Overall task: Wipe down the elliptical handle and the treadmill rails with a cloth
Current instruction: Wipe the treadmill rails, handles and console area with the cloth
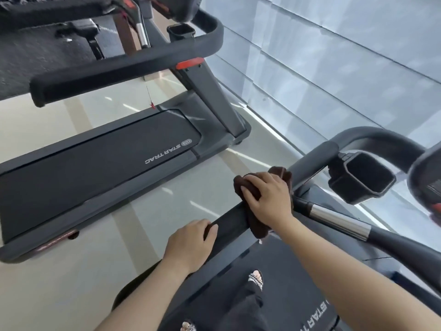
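A black padded treadmill rail point(230, 226) runs from the lower middle up toward the console on the right. My right hand point(268, 195) presses a dark brown cloth point(256, 222) around the rail, and the cloth drapes over both sides of it. My left hand point(191, 243) grips the near end of the same rail, a short way below the cloth. No elliptical handle is in sight.
A second treadmill point(100, 161) stands to the left across a strip of pale tiled floor point(181, 199), its long rail point(124, 68) overhead. A cup holder point(362, 177) and a chrome grip bar point(338, 222) sit just right of my hands. A glass wall point(334, 68) lies beyond.
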Action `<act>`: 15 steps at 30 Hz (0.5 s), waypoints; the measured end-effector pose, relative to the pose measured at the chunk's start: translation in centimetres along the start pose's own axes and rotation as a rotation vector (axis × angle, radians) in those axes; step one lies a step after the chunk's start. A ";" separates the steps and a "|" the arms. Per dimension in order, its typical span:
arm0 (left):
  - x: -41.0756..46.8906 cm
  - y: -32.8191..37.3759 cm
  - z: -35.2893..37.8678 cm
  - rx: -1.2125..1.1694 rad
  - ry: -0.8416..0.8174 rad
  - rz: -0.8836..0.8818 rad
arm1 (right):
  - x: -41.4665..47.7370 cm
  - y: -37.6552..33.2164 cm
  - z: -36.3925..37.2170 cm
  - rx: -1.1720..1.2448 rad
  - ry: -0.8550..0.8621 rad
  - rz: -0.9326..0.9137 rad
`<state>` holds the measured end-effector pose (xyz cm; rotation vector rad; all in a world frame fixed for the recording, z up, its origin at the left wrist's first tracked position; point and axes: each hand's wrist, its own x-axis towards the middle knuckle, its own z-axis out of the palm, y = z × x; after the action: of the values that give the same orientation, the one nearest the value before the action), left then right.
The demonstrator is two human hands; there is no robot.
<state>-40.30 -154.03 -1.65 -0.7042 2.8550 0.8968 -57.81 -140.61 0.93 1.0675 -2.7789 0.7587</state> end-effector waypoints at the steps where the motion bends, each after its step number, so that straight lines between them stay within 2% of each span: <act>1: 0.0 -0.1 0.1 0.009 0.016 0.003 | -0.7 -0.8 0.6 0.011 0.007 -0.006; 6: -0.2 -0.2 0.0 0.018 0.029 0.009 | -2.4 -1.1 1.0 0.029 -0.053 -0.226; 12: -1.7 -1.0 -0.7 0.047 0.033 -0.029 | -1.3 -1.5 0.9 0.062 0.021 -0.029; 15: -3.8 -2.3 -1.1 0.083 0.074 -0.115 | -4.5 -4.3 2.3 0.111 -0.025 -0.159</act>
<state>-35.82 -154.74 -1.18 -0.8995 2.8604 0.7474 -51.40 -141.65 -0.31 1.3077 -2.6586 0.8933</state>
